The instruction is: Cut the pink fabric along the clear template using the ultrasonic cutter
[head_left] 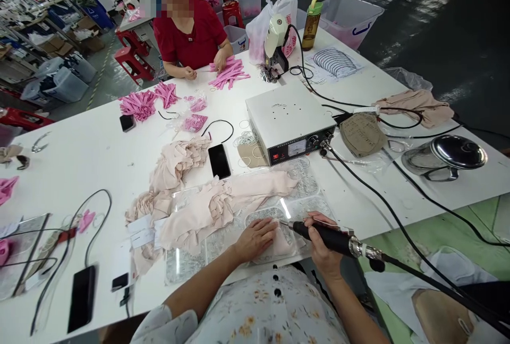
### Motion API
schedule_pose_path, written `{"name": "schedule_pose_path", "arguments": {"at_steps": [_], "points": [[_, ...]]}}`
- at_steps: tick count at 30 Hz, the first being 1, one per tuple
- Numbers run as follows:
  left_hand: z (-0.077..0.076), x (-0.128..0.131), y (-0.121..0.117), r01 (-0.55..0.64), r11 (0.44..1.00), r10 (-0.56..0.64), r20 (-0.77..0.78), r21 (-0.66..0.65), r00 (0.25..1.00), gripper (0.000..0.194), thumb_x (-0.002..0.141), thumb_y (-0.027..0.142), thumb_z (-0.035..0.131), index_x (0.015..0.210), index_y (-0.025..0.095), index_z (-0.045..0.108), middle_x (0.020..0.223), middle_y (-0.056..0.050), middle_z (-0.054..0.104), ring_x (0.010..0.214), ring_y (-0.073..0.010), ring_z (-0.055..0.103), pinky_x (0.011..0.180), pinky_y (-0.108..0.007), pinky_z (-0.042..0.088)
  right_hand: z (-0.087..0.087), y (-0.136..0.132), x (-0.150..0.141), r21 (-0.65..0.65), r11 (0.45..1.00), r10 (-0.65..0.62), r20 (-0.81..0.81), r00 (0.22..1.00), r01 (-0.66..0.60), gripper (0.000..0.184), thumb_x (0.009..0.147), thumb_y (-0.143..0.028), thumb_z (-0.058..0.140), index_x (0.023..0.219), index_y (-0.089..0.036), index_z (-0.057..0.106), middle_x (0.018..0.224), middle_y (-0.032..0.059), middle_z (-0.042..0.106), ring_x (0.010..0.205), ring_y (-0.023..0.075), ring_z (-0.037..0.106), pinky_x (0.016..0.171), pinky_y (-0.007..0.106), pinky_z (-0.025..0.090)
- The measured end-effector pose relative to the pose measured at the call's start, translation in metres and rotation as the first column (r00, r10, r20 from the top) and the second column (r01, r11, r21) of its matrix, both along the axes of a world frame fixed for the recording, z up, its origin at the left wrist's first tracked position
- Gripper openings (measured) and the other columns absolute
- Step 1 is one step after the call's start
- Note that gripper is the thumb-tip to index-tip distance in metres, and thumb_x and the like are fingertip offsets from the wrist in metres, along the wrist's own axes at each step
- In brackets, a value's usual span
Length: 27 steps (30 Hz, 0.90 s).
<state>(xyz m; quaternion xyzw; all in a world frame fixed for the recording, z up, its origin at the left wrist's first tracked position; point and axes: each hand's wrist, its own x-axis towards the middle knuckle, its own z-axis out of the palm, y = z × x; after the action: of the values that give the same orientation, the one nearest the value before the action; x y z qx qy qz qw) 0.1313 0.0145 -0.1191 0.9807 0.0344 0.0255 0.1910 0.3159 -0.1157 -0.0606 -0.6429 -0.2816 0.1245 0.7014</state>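
Note:
My left hand [257, 237] lies flat, fingers stretched out, on a pale pink piece of fabric [282, 246] over a clear, scratched sheet [185, 265]. In my right hand [322, 246] is a black corded handpiece [329, 237], its narrow metal tip angled left. That tip meets the fabric, or hovers just above it, close to my left fingertips; I cannot tell which. Behind my hands, layered strips of the same pale fabric [215, 203] rest on the sheet. A crumpled heap of pale fabric [181, 158] sits further left.
A white control box [290, 115] stands behind the sheet, and the handpiece's cable [370, 198] runs right. Around them are a phone [219, 161], a lidded glass mug [444, 158] and a cutting machine [275, 46]. Across the table, a person in red [191, 36] handles pink strips [229, 72].

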Motion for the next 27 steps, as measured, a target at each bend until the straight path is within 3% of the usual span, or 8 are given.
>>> {"name": "schedule_pose_path", "arguments": {"at_steps": [27], "points": [[-0.0034, -0.0005, -0.0015, -0.011, 1.000, 0.011, 0.015, 0.009, 1.000, 0.017, 0.102, 0.026, 0.047, 0.111, 0.019, 0.059, 0.140, -0.009, 0.055, 0.137, -0.0223, 0.042, 0.106, -0.038, 0.037, -0.0015, 0.0080, -0.0041, 0.037, 0.998, 0.047, 0.010, 0.999, -0.048, 0.017, 0.091, -0.030, 0.063, 0.101, -0.017, 0.062, 0.099, 0.0035, 0.064, 0.099, 0.0204, 0.061, 0.092, 0.046, 0.049]]}}
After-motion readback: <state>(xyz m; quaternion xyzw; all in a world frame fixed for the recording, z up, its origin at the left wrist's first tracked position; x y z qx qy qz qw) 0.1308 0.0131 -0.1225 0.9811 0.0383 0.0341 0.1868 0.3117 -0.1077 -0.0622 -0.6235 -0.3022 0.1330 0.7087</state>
